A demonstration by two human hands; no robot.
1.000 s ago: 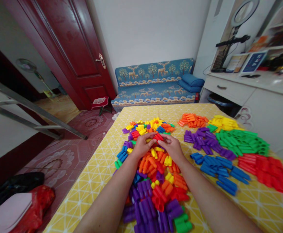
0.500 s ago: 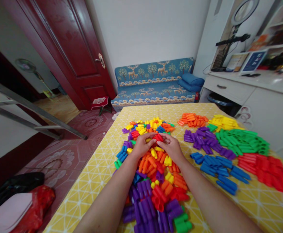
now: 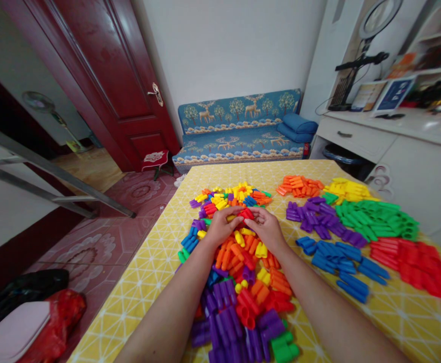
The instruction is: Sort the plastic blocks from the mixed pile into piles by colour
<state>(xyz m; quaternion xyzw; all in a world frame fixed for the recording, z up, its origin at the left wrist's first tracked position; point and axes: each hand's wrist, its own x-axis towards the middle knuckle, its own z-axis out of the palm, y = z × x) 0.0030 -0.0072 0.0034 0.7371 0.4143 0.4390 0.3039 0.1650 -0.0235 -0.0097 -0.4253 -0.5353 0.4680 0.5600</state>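
Observation:
Above a mixed pile of plastic building pieces, my left hand and my right hand meet around a red plastic building piece. Both thumbs press on its near side, and fingers curl round its ends. Part of the piece is hidden by my fingers. Under and around my hands lie orange pieces, yellow pieces and, nearer to me, purple pieces. A few green pieces lie at the pile's near end.
Sorted heaps lie on the right: orange, yellow, purple, green, blue and red. A yellow patterned cloth covers the table. Beyond stands a blue sofa; a white cabinet is at right.

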